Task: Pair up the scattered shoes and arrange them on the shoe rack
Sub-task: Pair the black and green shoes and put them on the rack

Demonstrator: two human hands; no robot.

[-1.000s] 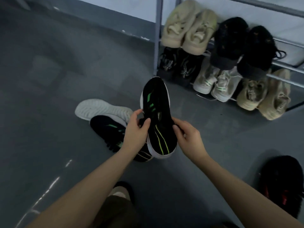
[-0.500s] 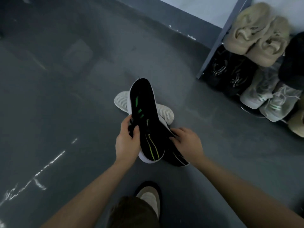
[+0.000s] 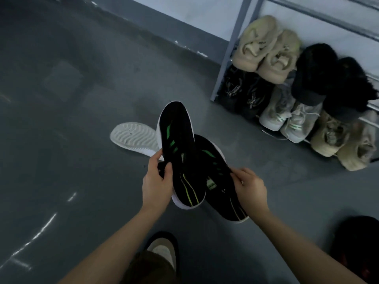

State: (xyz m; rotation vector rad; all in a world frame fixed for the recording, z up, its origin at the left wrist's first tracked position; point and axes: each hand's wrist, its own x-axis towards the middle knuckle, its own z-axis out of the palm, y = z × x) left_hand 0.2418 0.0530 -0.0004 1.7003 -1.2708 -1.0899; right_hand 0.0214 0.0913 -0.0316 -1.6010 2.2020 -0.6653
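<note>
My left hand grips a black sneaker with green stripes and a white sole, toe pointing away from me. My right hand holds its matching black sneaker by the right side, lifted beside the first one. Another shoe lies sole-up on the grey floor, showing a white ribbed sole, just left of the held pair. The metal shoe rack stands at the upper right with several pairs on it.
On the rack sit beige shoes, furry black shoes, black sneakers, pale grey sneakers and tan shoes. A dark shoe with red marks lies at the lower right. My own shoe is below.
My right hand took hold of the second black sneaker on the floor and lifted it next to the one in my left hand. The view swung back toward the rack.
</note>
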